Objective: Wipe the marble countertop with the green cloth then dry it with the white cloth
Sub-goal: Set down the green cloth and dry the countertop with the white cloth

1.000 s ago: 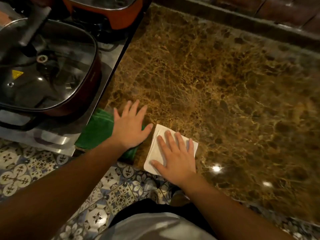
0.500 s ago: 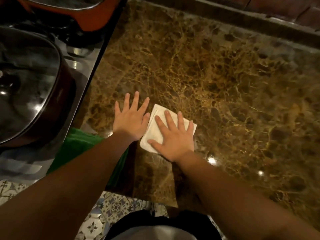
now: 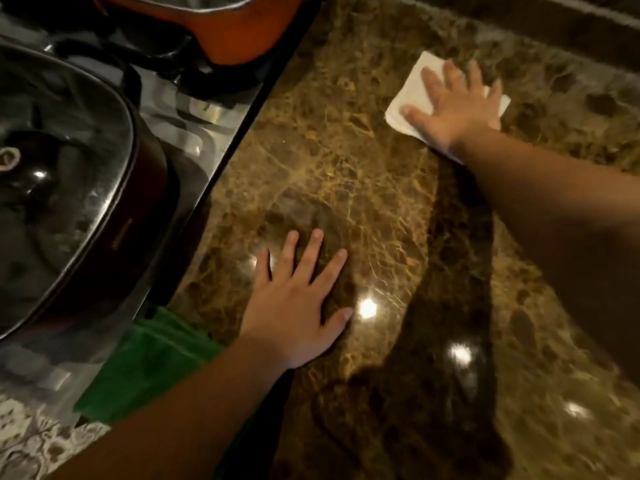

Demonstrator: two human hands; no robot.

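Observation:
My right hand [image 3: 453, 109] presses flat on the folded white cloth [image 3: 412, 88] at the far right of the brown marble countertop [image 3: 346, 174], near the back ledge. Fingers are spread over the cloth, which shows around them. My left hand [image 3: 298, 299] lies flat and bare on the marble near the front, fingers apart, holding nothing. The green cloth [image 3: 145, 362] sits bunched at the front left corner, behind my left forearm, partly hidden by it.
A stove top [image 3: 194, 133] borders the marble on the left. A dark pan with a glass lid [image 3: 62, 188] stands on it, and an orange pot [image 3: 228, 36] sits further back. A raised ledge [image 3: 519, 22] runs along the back. Patterned floor tiles [image 3: 31, 438] show below.
My right hand has slid the white cloth from beside the left hand far across the marble toward the back right. The left hand stays flat on the marble, off the green cloth.

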